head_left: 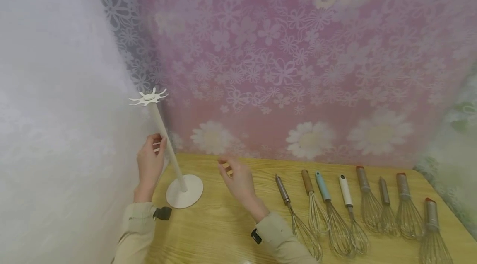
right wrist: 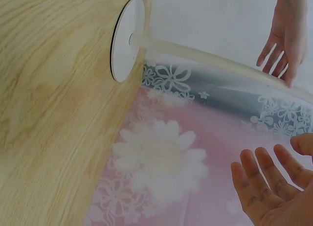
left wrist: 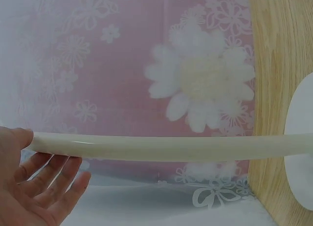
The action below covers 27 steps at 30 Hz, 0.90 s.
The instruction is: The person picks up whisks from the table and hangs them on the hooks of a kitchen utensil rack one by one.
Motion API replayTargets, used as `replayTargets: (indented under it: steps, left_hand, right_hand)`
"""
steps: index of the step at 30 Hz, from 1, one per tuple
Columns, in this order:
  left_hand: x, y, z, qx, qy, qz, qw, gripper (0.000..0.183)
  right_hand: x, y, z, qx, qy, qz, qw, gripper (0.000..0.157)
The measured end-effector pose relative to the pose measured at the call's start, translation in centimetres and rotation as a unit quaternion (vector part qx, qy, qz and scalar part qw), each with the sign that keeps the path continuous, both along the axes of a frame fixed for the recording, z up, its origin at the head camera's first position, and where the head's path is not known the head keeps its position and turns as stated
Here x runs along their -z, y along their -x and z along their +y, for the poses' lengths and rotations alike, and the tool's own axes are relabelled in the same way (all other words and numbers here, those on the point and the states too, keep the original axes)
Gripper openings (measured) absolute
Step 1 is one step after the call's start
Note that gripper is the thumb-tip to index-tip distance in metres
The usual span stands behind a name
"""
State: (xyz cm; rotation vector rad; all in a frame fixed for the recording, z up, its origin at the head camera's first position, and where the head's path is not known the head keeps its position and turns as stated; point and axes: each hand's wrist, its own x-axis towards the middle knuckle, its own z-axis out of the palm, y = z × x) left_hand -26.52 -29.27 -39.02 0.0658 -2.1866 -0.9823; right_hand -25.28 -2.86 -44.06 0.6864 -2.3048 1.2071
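Observation:
A white stand with a slender pole (head_left: pixel 169 146), a round base (head_left: pixel 191 187) and a hooked, spoked top (head_left: pixel 149 97) stands at the table's left. Beside the upper pole is my left hand (head_left: pixel 150 162); in the left wrist view, the thumb and loosely spread fingers of this left hand (left wrist: pixel 39 187) lie at the pole's edges without wrapping it. Whether they press on it I cannot tell. My right hand (head_left: pixel 240 183) hovers right of the base, holding nothing. In the right wrist view, the right hand's fingers (right wrist: pixel 266 174) are spread and slightly bent.
Several whisks lie in a row on the table's right, including a brown-handled whisk (head_left: pixel 307 180), a blue-handled whisk (head_left: pixel 322 186) and a white-handled whisk (head_left: pixel 345 191). A flowered pink curtain (head_left: pixel 261 90) hangs behind the wooden table (head_left: pixel 216 222), and a pale wall (head_left: pixel 63 131) rises at left.

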Motion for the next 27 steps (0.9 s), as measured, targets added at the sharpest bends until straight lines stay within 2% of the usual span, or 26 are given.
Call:
replayTargets:
  steps: [12,27]
  left_hand:
    - [0.4,0.9,0.2,-0.006,0.018,-0.004,0.9998,0.035]
    - [0.2,0.7,0.5,-0.005,0.045,-0.007,0.999,0.025]
  right_hand:
    - [0.4,-0.1,-1.5,-0.019,-0.009,-0.035,0.999,0.025]
    - [0.3,-0.2,-2.2,-0.03,-0.003,-0.049,0.998,0.027]
